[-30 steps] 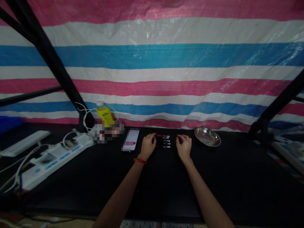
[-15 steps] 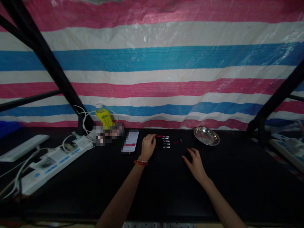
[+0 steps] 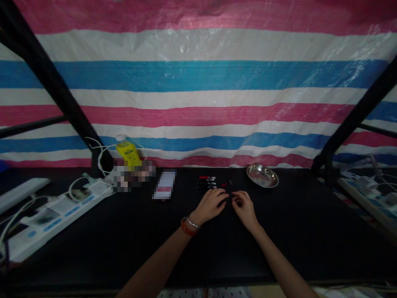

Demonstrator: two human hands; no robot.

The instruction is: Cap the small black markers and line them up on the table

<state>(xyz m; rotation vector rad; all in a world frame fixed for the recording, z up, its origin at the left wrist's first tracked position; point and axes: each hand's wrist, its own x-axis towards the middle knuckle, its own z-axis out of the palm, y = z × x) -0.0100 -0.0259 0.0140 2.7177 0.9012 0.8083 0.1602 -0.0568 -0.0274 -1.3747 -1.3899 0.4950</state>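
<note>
Both bare hands are over the black worktop (image 3: pixel 288 248), close together and near side of a row of slim black-bodied pens (image 3: pixel 207 183), the farthest with a red part, lying side by side left of centre. The left hand (image 3: pixel 211 205), with an orange-red bracelet (image 3: pixel 188 227) and a silver-coloured bangle (image 3: pixel 192 223) at its wrist, has its fingers half spread and bent, reaching right just beside the nearest pens. The right hand (image 3: pixel 245 209) has its fingers curled toward the thumb, a small gap showing between them; whether either hand grips something dark and thin cannot be told. Just beyond the fingertips lies a small red-and-black piece (image 3: pixel 224 184), its form too small to make out. A round, shiny metal dish (image 3: pixel 263 176) sits far right of the pens, and a pale-screened phone (image 3: pixel 165 184) lies to their left.
</note>
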